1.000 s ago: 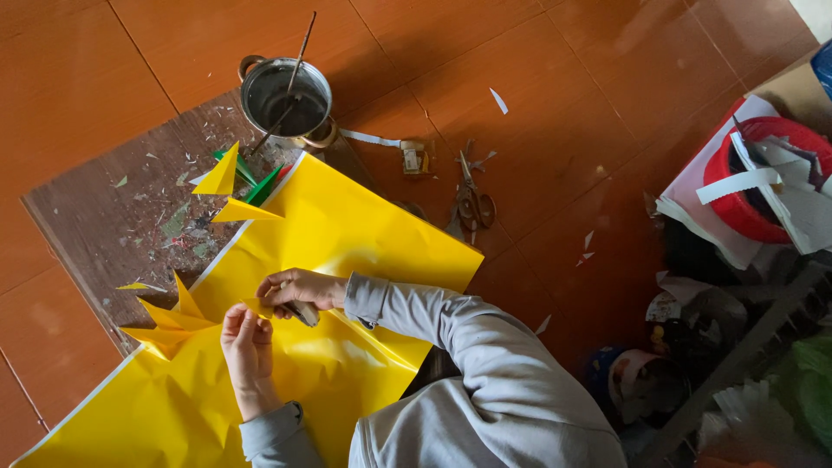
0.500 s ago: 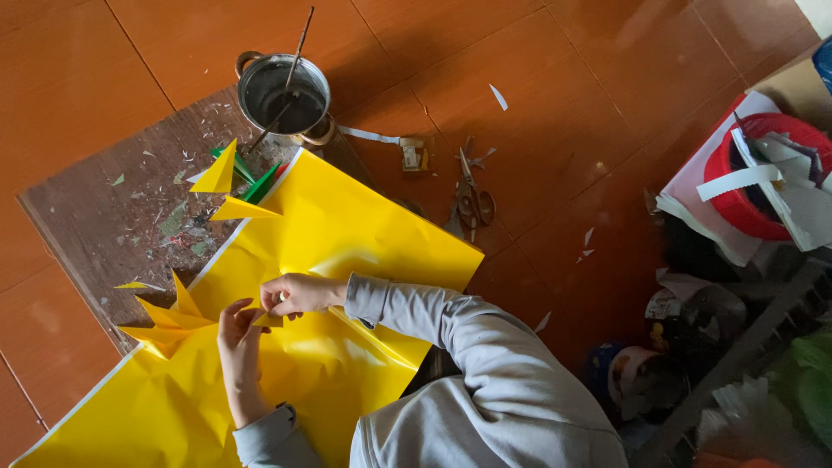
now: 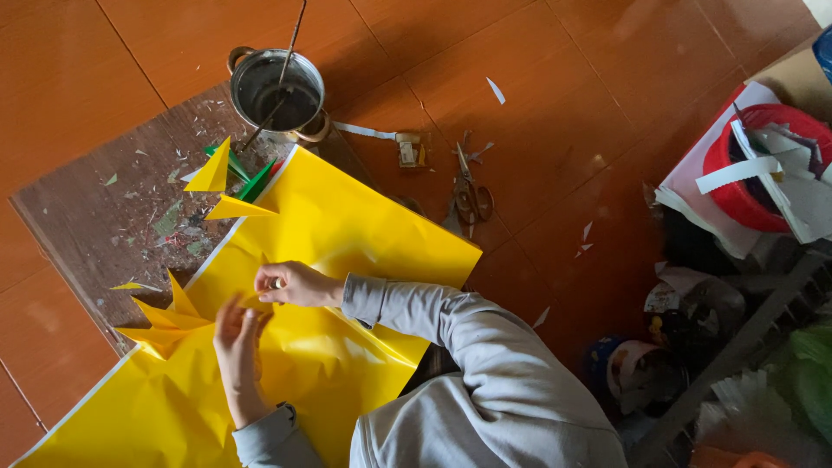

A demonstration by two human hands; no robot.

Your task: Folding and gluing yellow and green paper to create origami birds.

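A big yellow paper sheet (image 3: 347, 243) lies on the floor and over a worn brown board (image 3: 95, 225). My right hand (image 3: 290, 284), in a grey sleeve, has its fingers curled and pinches a fold of the yellow paper. My left hand (image 3: 238, 347) lies just below it with straight fingers, pressing on the same fold. Folded yellow pointed shapes (image 3: 165, 321) sit at the sheet's left edge, right next to my left fingertips. What my right fingers hide I cannot tell.
Two more yellow points (image 3: 221, 186) and green strips (image 3: 247, 178) lie on the board. A metal pot (image 3: 277, 87) with a stick stands behind it. Scissors (image 3: 468, 195) and a small tape piece (image 3: 407, 152) lie on the orange tiles. A red basket (image 3: 754, 169) and clutter fill the right.
My left hand has slid up the sheet towards my right hand, and its fingers now reach the fold. My right hand has stayed almost where it was.
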